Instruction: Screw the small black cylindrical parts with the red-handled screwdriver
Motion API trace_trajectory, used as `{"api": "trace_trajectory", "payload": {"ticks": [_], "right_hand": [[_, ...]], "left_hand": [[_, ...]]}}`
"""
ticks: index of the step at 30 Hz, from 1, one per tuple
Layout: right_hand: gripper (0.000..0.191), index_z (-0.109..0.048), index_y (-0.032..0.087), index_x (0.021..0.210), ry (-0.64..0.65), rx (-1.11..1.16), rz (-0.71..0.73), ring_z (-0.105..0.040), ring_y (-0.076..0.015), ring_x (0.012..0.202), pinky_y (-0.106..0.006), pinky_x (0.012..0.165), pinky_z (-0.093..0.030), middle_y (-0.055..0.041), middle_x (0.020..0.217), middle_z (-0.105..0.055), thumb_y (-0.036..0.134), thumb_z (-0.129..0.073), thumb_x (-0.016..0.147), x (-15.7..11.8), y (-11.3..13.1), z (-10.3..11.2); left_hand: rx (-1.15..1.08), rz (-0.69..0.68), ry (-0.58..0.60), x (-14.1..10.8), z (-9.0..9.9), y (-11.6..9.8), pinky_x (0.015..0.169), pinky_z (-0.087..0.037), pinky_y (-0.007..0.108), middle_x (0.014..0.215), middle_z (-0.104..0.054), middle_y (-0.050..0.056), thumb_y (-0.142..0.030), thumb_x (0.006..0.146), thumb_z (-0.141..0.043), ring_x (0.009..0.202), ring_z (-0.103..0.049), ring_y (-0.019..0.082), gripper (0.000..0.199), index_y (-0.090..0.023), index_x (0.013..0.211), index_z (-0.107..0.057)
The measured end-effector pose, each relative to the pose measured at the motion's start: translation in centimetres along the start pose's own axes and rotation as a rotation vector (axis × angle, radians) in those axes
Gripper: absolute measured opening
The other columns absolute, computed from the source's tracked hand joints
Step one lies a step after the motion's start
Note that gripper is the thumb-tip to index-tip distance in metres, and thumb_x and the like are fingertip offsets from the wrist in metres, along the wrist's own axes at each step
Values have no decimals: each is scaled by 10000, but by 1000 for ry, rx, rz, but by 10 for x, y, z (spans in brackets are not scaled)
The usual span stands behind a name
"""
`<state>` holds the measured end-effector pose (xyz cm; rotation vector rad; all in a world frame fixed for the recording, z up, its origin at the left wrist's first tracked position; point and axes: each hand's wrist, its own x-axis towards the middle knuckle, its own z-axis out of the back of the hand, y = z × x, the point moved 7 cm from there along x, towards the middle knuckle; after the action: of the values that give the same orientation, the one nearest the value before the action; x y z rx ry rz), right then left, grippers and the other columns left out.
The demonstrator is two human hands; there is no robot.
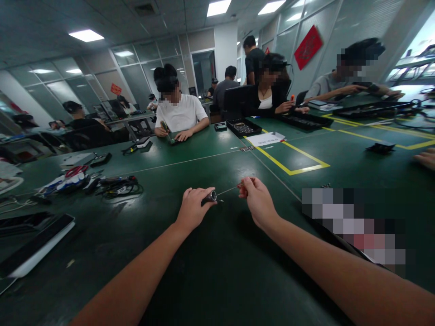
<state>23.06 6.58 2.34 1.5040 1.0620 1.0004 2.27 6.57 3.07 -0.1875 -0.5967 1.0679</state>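
Note:
My left hand [195, 206] is closed around a short dark cylinder [212, 196] whose shiny round end faces right. A thin, straight, wire-like piece [227, 189] runs from near that end toward my right hand [255, 197]. The fingertips of my right hand pinch its far end; whether it is a wire or a thin rod I cannot tell. A small pale bit [220, 201] shows just beside the cylinder's end. Both hands are over the green tabletop [204, 280].
Tangled cables [118, 184] and a black-and-white box-like object [41, 249] lie to the left. Yellow tape [309, 170] and a white paper sheet [265, 139] are ahead. Beyond them stand black trays [243, 128]. Several people sit around the table, one in a white shirt [183, 113].

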Motion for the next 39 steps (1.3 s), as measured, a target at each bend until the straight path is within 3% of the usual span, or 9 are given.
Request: {"api": "trace_trajectory", "payload": {"ticks": [3, 8, 13, 17, 21, 25, 28, 33, 39], "right_hand": [[246, -601, 222, 865, -12, -36, 47, -555, -169, 645, -330, 621, -469, -4, 717, -611, 464, -567, 898, -1, 6, 1], [270, -624, 215, 933, 9, -63, 175, -564, -149, 661, -295, 614, -458, 12, 746, -622, 471, -660, 858, -2, 17, 1], [303, -652, 213, 1068, 96, -151, 214, -586, -158, 579, -293, 556, -449, 31, 641, -620, 453, -635, 885, -13, 28, -7], [293, -656, 208, 1118, 170, -208, 240, -697, -192, 753, -340, 711, -532, -27, 836, -728, 365, -637, 872, -19, 28, -15], [347, -641, 221, 1186, 196, -290, 234, -716, -212, 846, -370, 798, -539, -37, 912, -752, 309, -656, 851, -17, 18, -16], [345, -632, 230, 1204, 205, -323, 236, -716, -215, 877, -385, 827, -543, -36, 937, -750, 307, -642, 868, -16, 16, -15], [333, -631, 228, 1193, 200, -342, 233, -714, -213, 869, -385, 823, -542, -33, 929, -742, 294, -640, 867, -18, 20, -15], [324, -629, 233, 1187, 197, -358, 244, -710, -213, 876, -389, 829, -538, -31, 935, -737, 307, -636, 872, -19, 22, -16], [315, -641, 234, 1172, 184, -377, 263, -706, -218, 882, -391, 835, -536, -34, 944, -734, 319, -645, 868, -19, 22, -16]], "left_hand": [[-11, 16, -1, 1, 0, -2, 1143, -334, 566, 1145, -681, 42, -271, 920, -702, 1106, -605, 261, 328, -265, 1242, -636], [-82, 33, -32, 0, 5, -7, 970, -494, 381, 1117, -646, 60, -177, 890, -705, 1036, -608, 231, 220, -186, 1103, -650], [-75, 31, 35, 1, 4, -14, 1036, -452, 373, 1224, -622, 78, -141, 930, -581, 1136, -581, 228, 342, -179, 1270, -571], [-19, 59, 134, 8, 2, -20, 902, -482, 354, 1094, -643, 64, -97, 865, -531, 1011, -608, 224, 278, -188, 1119, -599], [129, 78, 313, 18, -10, -23, 756, -471, 360, 1018, -675, 48, -234, 869, -599, 913, -634, 255, 205, -231, 1073, -620], [220, 59, 405, 28, -22, -24, 743, -470, 370, 1088, -691, 76, -421, 923, -612, 966, -648, 297, 313, -243, 1180, -622], [244, 51, 461, 31, -29, -25, 709, -457, 354, 1066, -696, 80, -444, 927, -620, 956, -653, 294, 286, -227, 1110, -649], [221, 129, 482, 30, -26, -23, 632, -409, 321, 945, -700, 62, -421, 920, -634, 828, -654, 254, 220, -216, 996, -663], [105, 194, 403, 30, -19, -9, 672, -430, 313, 938, -707, 60, -355, 882, -651, 829, -652, 240, 186, -209, 992, -686]]}}
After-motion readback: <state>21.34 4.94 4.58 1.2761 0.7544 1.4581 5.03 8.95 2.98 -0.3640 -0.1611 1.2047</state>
